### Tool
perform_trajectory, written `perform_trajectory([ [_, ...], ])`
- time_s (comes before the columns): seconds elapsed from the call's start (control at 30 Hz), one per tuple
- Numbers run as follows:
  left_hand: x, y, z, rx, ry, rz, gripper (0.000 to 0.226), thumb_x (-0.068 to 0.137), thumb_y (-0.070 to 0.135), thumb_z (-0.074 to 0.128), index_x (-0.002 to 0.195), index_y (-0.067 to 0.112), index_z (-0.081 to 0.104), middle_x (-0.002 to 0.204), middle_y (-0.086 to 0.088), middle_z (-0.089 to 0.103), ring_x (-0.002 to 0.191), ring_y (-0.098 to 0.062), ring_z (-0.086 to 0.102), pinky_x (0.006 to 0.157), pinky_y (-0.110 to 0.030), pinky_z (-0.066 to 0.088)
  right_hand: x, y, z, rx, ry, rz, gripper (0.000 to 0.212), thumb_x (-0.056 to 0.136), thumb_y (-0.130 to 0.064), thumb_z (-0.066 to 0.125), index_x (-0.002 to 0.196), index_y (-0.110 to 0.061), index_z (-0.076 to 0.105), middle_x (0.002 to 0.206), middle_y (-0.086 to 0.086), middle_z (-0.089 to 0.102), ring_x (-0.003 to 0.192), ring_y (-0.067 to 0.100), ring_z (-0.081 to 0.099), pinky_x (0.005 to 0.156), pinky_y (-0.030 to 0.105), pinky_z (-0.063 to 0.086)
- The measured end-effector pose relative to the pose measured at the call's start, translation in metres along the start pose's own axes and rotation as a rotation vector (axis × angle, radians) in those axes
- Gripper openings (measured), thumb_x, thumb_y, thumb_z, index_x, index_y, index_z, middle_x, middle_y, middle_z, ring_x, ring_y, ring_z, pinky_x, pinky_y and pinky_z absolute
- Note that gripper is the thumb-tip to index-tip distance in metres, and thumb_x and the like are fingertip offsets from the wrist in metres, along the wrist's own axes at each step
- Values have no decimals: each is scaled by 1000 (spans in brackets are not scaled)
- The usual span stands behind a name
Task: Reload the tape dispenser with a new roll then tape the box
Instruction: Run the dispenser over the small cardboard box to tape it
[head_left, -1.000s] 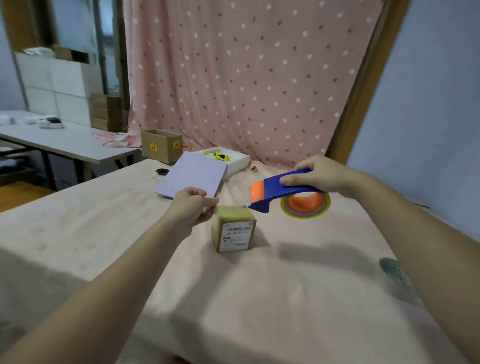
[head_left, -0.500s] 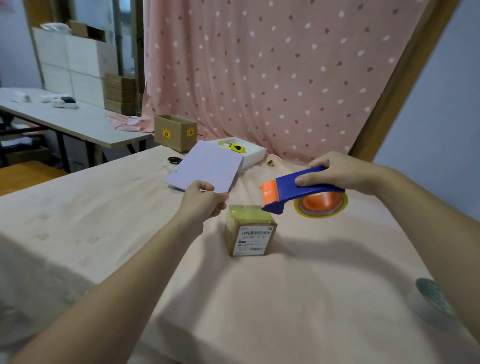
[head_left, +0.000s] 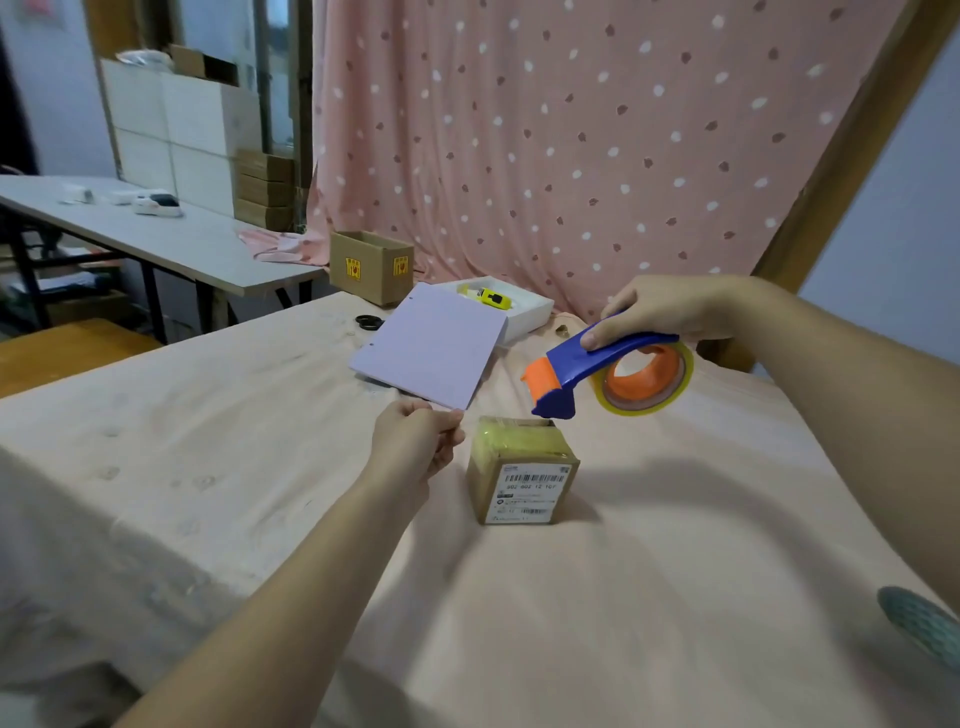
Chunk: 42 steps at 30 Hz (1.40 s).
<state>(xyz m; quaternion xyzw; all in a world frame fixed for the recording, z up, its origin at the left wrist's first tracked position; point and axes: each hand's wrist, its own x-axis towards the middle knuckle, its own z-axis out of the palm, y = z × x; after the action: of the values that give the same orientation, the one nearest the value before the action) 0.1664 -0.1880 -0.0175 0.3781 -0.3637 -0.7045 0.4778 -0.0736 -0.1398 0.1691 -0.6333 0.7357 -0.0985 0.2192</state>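
A small brown cardboard box (head_left: 521, 470) with a white barcode label on its near side stands on the peach cloth, its top covered in yellowish tape. My right hand (head_left: 670, 312) grips the blue handle of the tape dispenser (head_left: 597, 371), which carries a clear roll on an orange hub and hovers just above and right of the box, orange nose tilted down. My left hand (head_left: 415, 441) hovers just left of the box, fingers curled and pinched together; whether they hold a tape end I cannot tell.
A lilac sheet (head_left: 431, 343) lies behind my left hand, overlapping a white tray (head_left: 530, 312) holding a yellow item. Black scissors (head_left: 368, 322) and an open carton (head_left: 371, 265) sit further back. A green patterned object (head_left: 919, 623) lies at the right edge.
The dispenser has tipped nose-down and come closer to the box's top. My left hand stays beside the box. The camera has shifted slightly.
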Motion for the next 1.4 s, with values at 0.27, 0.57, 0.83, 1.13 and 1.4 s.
perform_trajectory([
  [0.27,-1,-16,1,-48,9,-39,26,90,-4,62,97,14,45,84,-9,63,52,-12,58,55,-25,41,17,-2,-4,-47,-106,4,46,59,-68,80,76,-26,84,73,-1,66,69,18,53,67,33,43],
  [0.57,5,-36,6,-97,2,-146,22,95,-4,59,94,14,46,68,-8,59,50,-13,54,49,-23,43,26,13,2,-36,-97,49,50,64,-62,82,81,-15,83,72,3,65,64,14,54,64,29,43],
  [0.83,-1,-65,22,110,119,108,12,98,20,60,91,18,52,83,-4,56,69,-20,56,67,-36,48,22,30,14,-19,-77,50,33,81,-48,82,68,-18,80,62,-2,58,61,15,49,60,27,40],
  [1.13,-1,-59,13,247,77,103,13,98,20,62,96,9,68,83,-4,64,64,-14,57,50,-23,51,21,23,12,-58,-36,36,45,78,-54,82,81,-9,81,73,7,58,66,18,49,63,31,40],
  [1.4,-4,-43,23,495,-128,383,84,73,62,73,143,30,40,144,15,44,125,0,46,99,-22,38,21,28,10,-58,-38,65,39,78,-51,84,74,-12,80,61,-1,57,56,13,47,57,27,38],
])
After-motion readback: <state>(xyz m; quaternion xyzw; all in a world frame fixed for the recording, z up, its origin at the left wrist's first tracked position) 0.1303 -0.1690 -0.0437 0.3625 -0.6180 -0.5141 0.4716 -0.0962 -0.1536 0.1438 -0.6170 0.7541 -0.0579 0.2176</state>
